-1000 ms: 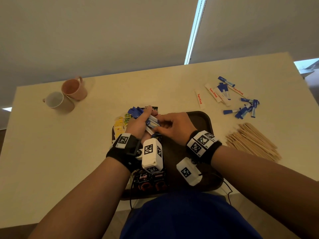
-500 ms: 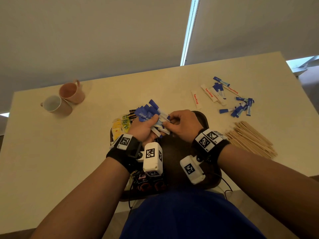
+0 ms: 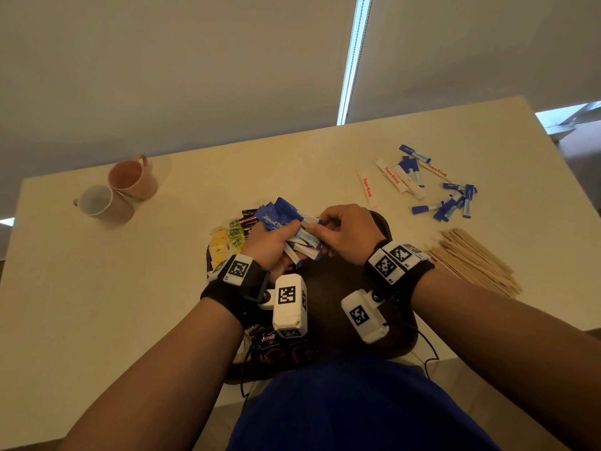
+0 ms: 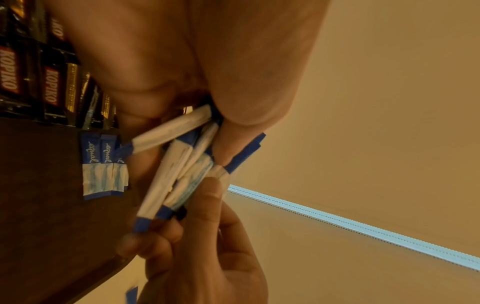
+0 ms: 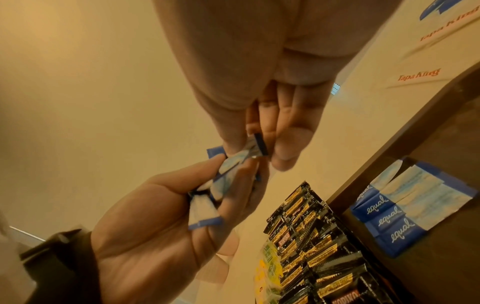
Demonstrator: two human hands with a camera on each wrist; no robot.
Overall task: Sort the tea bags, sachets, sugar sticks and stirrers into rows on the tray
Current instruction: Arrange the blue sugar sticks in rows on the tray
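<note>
left hand (image 3: 271,245) grips fanned bundle of blue sachets (image 3: 294,229) above tray (image 3: 385,224) — right hand (image 3: 344,234) pinches one sachet end. risk: loose fan slips, sachets scatter — laid row (image 5: 405,207) disturbed.

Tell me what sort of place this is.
Probably an office pantry or hotel refreshment spot: two mugs, a pile of wooden stirrers and coffee sachets on a tray, by roller blinds.

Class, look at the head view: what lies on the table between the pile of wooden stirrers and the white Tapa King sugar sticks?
In the head view, a loose scatter of blue-and-white sachets lies between the wooden stirrers and the Tapa King sugar sticks, on the table.
</note>
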